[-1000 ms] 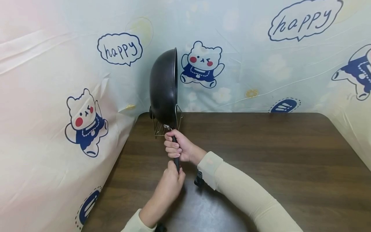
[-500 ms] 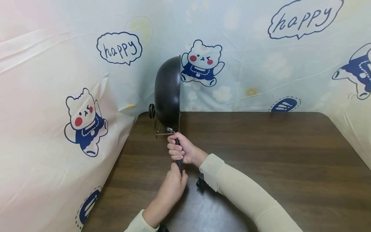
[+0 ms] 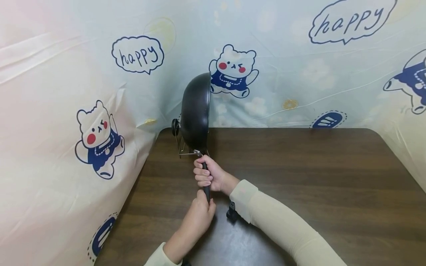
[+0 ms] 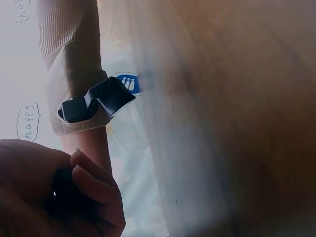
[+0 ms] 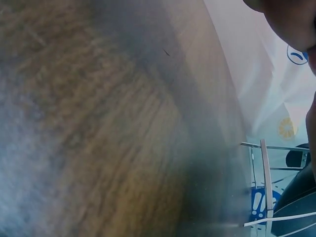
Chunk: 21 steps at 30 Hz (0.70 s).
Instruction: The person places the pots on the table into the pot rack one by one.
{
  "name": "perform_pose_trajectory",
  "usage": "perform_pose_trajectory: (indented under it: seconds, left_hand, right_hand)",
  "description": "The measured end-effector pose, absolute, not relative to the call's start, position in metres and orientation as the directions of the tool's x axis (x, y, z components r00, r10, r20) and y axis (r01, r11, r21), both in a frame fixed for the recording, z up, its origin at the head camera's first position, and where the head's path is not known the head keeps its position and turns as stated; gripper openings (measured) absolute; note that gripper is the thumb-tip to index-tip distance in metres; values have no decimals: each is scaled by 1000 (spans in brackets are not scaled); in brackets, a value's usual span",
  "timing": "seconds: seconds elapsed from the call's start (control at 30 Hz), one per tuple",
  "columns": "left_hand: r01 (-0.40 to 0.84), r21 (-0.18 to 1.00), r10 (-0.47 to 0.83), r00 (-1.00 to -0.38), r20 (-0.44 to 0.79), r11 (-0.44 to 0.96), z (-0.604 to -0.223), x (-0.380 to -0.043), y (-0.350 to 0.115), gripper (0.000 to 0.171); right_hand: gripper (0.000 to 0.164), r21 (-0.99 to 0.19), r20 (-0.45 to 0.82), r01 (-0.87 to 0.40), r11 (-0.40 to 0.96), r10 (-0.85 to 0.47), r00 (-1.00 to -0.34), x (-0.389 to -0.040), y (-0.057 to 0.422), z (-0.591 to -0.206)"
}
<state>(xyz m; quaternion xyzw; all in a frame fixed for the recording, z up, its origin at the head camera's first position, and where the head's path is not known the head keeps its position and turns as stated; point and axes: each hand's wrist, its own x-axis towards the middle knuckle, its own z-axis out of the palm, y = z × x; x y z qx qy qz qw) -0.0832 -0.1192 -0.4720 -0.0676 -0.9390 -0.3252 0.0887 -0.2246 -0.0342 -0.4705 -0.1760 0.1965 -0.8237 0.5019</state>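
Observation:
A dark wok (image 3: 195,111) stands on edge in the head view, its rounded underside to the left and its rim upright. My right hand (image 3: 211,175) grips its black handle (image 3: 206,194) just below the bowl. Lower down, my left hand (image 3: 196,218) holds the handle's end. A thin wire rack (image 3: 187,153) shows behind and below the wok, partly hidden by it. The right wrist view shows the rack's metal bars (image 5: 266,182) close to the dark bowl (image 5: 296,210).
A round black knob (image 3: 175,127) sits at the rack's left side. The brown wooden table (image 3: 299,166) spreads to the right. Printed cloth (image 3: 283,66) hangs behind the table and along its left side.
The wok has moved down and slightly right in the head view, both hands moving with it on the handle. More of the knob shows at its left.

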Motion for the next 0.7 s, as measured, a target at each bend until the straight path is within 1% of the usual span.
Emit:
perform_pose_trajectory:
  seconds: [0.17,0.3,0.37,0.5,0.7]
  left_hand:
    - [187,634,99,-980,173,750,-469,-85,-119,17]
    - [141,690,100,-990,99,710,-467,-89,-121,17]
    - [104,736,108,-993,43,669,-467,-89,-124,17]
    - [39,815,145,-988,-56,578,-466,-90,-132,19]
    - [-14,878,210,-969,-130,479,-465,-93,-143,29]
  right_hand:
    - [31,-488,80,765,-420,-895,-440,-225,-31,-471]
    - [32,-502,50,757,-419,-887,-459,-226,-30,-470]
    - [33,-524,18,749,-405,-885,-466,-227,-30,-471]
    - [31,-602,-56,705,-374,-862,-504,-228,-29,-471]
    - [30,-698,-107,625,-350,-812,-574,-228,-25,-473]
